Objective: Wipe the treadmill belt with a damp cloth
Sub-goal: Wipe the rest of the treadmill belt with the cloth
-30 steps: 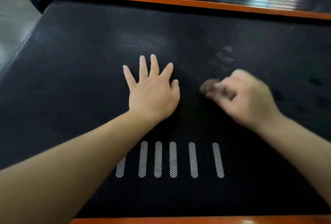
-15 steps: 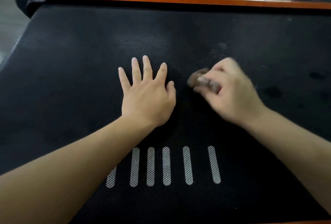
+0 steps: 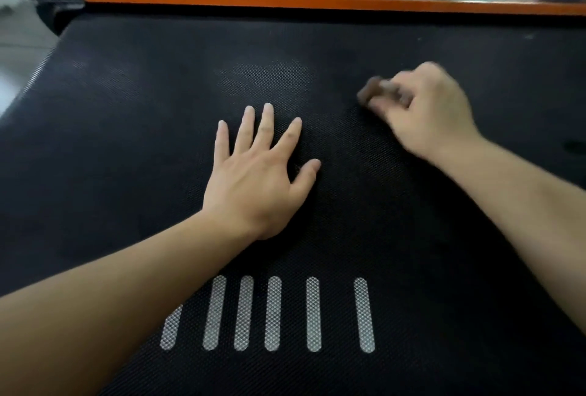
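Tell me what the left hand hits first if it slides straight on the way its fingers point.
Nothing on the way, it seems: ahead of the left hand lies only bare treadmill belt, up to the orange edge strip at the far end.

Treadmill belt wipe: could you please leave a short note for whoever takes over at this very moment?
Hands: the left hand lies flat on the belt, fingers spread. The right hand grips the brown cloth and presses it on the belt; it is blurred.
Done: how much has been wiped is unclear.
To do: the pale patch beyond the left hand, the dark spot at the right edge, and probably the rest.
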